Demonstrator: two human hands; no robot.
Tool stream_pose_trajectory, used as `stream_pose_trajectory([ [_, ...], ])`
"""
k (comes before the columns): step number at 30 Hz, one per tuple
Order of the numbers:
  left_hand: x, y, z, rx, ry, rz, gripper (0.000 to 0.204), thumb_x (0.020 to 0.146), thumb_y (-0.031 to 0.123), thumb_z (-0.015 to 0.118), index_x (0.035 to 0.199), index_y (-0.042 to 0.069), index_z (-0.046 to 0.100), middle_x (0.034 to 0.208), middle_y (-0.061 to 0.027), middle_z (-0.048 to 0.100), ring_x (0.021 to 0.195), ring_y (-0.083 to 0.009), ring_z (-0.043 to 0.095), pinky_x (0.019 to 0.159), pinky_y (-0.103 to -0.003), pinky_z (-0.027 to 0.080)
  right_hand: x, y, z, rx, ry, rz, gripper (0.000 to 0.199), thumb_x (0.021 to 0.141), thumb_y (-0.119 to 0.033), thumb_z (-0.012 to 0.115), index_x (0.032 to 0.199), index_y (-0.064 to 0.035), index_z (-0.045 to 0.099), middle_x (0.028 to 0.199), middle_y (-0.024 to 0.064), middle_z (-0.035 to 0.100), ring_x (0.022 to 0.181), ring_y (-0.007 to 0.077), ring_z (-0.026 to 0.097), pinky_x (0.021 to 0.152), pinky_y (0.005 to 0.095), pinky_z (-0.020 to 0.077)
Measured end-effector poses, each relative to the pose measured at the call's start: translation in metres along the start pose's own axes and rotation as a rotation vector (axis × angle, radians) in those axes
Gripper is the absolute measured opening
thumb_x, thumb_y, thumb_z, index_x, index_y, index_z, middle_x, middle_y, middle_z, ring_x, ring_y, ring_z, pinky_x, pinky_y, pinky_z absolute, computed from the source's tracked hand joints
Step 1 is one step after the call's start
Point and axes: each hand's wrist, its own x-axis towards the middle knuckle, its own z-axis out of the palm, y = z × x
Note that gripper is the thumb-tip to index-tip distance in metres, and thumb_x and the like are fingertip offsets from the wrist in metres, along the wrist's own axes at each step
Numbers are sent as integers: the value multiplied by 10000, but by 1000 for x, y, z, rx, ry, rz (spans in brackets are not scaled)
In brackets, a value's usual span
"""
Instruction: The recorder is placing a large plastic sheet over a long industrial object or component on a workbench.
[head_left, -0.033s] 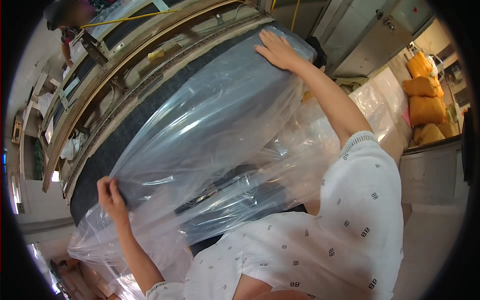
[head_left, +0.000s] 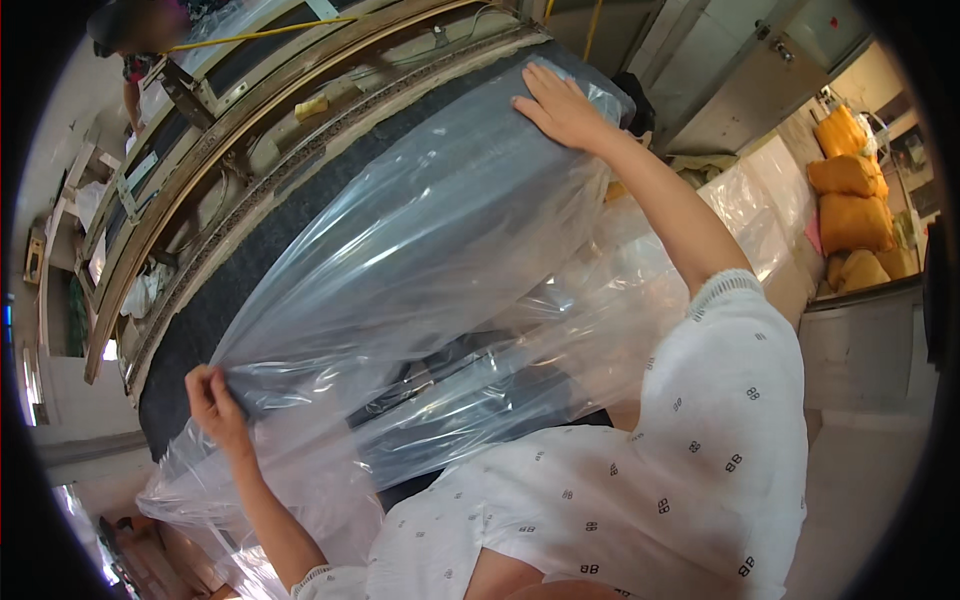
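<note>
The left hand (head_left: 212, 398) is seen low at the near left, its fingers pinched together on a fold of the clear plastic sheet (head_left: 430, 240), with the thumb pressed against the gathered edge. The right hand (head_left: 560, 108) is stretched to the far end, laid flat with the fingers spread and the palm pressed down on the same sheet near its upper corner; nothing is gripped there, the film is only held down.

Between the two hands the sheet is drawn over a long dark padded slab (head_left: 210, 320) (its black felt-like face shows through the film and beside it at the left). The long axis of the sheet runs from the pinched near-left corner up to the flattened far-right corner, so that each hand is set at one end of it. The pinched end lies closest to the body, and the left hand is the nearer one to the loose, crumpled plastic that hangs below at the near left.

More film is bunched in folds under the right forearm, against the white patterned sleeve (head_left: 720, 420). Beyond the slab, to the far left, a wooden frame (head_left: 250, 150) with rails is seen lying alongside it. At the far right, yellow sacks (head_left: 850, 200) are stacked, well apart from both hands.
</note>
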Motion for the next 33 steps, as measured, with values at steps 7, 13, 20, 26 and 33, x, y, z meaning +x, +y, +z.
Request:
stream_pose_trajectory([
  [7,-54,52,-58,683,12,233,142,770,-24,578,900,23,544,737,-54,487,635,-190,437,630,-311,352,-11,0,-12,52,65,-264,463,910,-316,421,1313,-92,389,1395,84,337,1272,244,330,1037,399,261],
  [13,-133,84,-62,951,-44,45,170,712,-42,599,869,18,578,747,-88,475,681,-240,463,664,-349,371,47,30,13,340,293,-169,219,783,-165,607,991,-95,617,940,82,623,855,229,587,740,335,465],
  [20,-136,64,-75,512,106,-494,122,820,84,582,925,23,596,944,-97,571,899,-196,538,770,-300,428,81,28,-20,1073,-78,47,77,808,-145,599,767,-81,587,668,-34,526,594,90,495,559,249,420],
  [26,-2,-11,-119,-104,624,-549,367,878,274,528,1140,16,537,1061,-70,569,947,-157,534,836,-288,415,88,-43,-15,1532,216,182,217,799,-231,654,914,-107,517,716,-17,537,571,100,520,500,228,431],
  [33,70,-140,-71,381,376,-278,316,860,315,555,929,21,646,776,-38,634,721,-111,535,685,-256,407,103,-57,49,764,645,233,160,755,-202,638,819,-56,627,735,59,633,692,167,594,675,307,460],
])
